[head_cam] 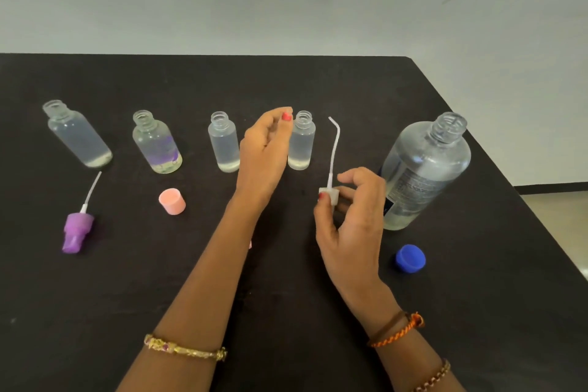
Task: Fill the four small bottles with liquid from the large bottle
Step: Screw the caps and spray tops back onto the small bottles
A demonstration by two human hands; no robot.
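Four small bottles point(222, 141) stood uncapped in a row on the black table point(286, 79), each holding clear liquid | left hand point(264, 149) hovered beside the rightmost, fingers loosely curled, empty | right hand point(350, 219) pinched white spray cap point(329, 194), tube upward | large bottle point(423, 169) stood open at right.

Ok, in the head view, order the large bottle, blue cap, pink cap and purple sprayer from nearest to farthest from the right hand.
1. Large bottle, just right of the right hand.
2. Blue cap, lower right.
3. Pink cap, left, past the left arm.
4. Purple sprayer, far left.
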